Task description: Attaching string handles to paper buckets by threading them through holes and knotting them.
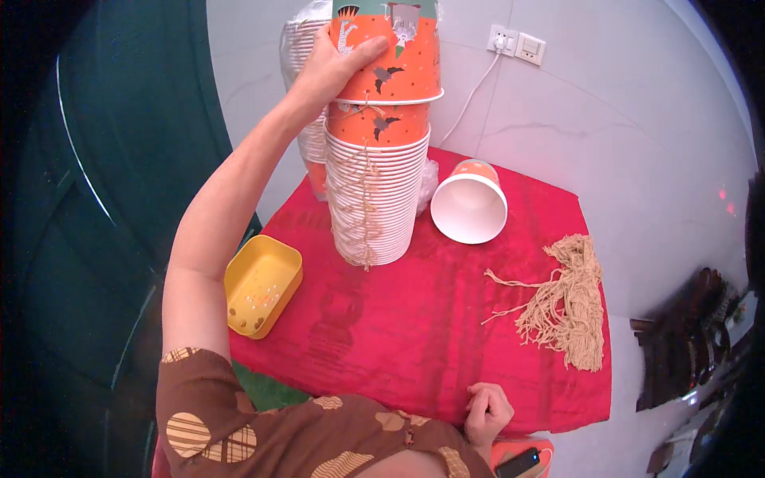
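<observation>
My left hand [341, 68] grips the side of an orange paper bucket [410, 68] with bat pictures and a green band. This bucket is upside down over the top of a tall stack of nested paper buckets [382, 191], its white rim above the others. Twine loops [368, 199] hang down the stack's near side. My right hand [488, 413] is at the table's front edge, fingers curled closed, with nothing visible in it. Another bucket [470, 209] lies on its side right of the stack, its white inside facing me.
A red cloth covers the table [430, 334]. Tan twine strands [570, 307] lie at its right. A yellow tray [267, 279] with small bits inside is at the left. Behind the stack stands a plastic-wrapped bucket stack [304, 56]. A black device [518, 462] is below my right hand.
</observation>
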A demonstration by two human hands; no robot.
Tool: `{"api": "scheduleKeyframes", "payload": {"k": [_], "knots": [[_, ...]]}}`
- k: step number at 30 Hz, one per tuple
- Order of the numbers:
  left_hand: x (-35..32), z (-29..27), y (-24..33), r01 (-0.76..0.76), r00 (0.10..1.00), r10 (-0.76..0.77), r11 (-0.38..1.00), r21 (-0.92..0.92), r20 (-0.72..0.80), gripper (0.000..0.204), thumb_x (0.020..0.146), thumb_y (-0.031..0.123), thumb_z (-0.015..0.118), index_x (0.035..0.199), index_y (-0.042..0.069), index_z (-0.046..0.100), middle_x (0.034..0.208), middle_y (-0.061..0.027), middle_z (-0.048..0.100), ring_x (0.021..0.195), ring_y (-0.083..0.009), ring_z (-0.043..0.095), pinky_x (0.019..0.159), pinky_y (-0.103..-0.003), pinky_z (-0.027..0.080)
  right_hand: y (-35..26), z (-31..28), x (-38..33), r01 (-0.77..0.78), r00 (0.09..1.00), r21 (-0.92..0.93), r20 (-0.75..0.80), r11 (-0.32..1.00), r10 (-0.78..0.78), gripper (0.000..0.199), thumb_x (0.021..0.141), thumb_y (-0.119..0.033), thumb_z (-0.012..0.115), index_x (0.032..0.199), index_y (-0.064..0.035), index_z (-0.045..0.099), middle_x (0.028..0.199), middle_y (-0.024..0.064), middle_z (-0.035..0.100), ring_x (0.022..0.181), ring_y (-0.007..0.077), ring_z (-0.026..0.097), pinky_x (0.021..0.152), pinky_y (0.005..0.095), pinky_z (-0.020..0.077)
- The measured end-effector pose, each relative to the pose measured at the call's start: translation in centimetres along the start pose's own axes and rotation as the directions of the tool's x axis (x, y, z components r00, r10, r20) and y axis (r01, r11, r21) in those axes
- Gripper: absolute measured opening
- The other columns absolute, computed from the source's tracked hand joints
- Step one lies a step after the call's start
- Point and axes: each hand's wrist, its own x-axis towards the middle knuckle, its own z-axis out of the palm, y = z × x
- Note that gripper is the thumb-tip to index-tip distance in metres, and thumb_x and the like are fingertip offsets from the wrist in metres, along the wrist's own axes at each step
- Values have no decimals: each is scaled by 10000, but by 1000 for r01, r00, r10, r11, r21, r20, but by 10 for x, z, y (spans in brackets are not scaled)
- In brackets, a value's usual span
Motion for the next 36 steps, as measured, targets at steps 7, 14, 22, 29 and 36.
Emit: {"api": "scheduleKeyframes", "payload": {"k": [7, 14, 22, 29, 36], "knots": [[-2, 0, 2, 14, 1000, -13, 999, -38, 21, 654, 783, 398, 770, 1191, -11, 464, 1028, -131, 652, 863, -177, 690, 755, -304, 589, 1, 0, 0, -24, 1000, 5, 6, 1000, 24, 145, 831, 25, 524, 721, 42, 616, 732, 152, 661, 602, 214, 619, 543, 299, 466], [-4, 1, -1, 3, 1000, -3, 1000, -9, -26, 641, 784, 389, 768, 1187, -9, 468, 1029, -139, 655, 836, -180, 700, 730, -303, 599, 2, -1, 0, -11, 1000, 12, 11, 1000, 11, 141, 828, 20, 527, 727, 40, 623, 735, 156, 663, 611, 221, 626, 551, 302, 473], [-5, 1, -7, -23, 999, 24, 999, 35, -41, 685, 775, 399, 779, 1203, -7, 431, 1035, -150, 645, 843, -199, 702, 732, -310, 601, -1, 1, 2, 29, 1000, 6, 6, 1000, -29, 178, 860, 5, 507, 729, 47, 620, 712, 130, 639, 542, 164, 557, 504, 271, 421], [-6, 0, -8, 27, 1000, -27, 999, 18, -2, 680, 796, 448, 750, 1242, 20, 467, 1103, -126, 625, 971, -191, 658, 864, -334, 547, 3, 2, 1, 78, 997, 15, -10, 997, -78, 212, 888, 6, 487, 725, 58, 612, 704, 113, 622, 486, 94, 492, 461, 242, 372], [-9, 4, -7, 53, 996, -46, 995, 81, -79, 691, 792, 462, 750, 1240, 19, 466, 1110, -119, 622, 970, -182, 654, 857, -326, 545, 2, 0, 1, -23, 1000, 1, 10, 1000, 23, 134, 828, 29, 529, 737, 37, 627, 737, 145, 660, 632, 231, 636, 579, 301, 482]]}}
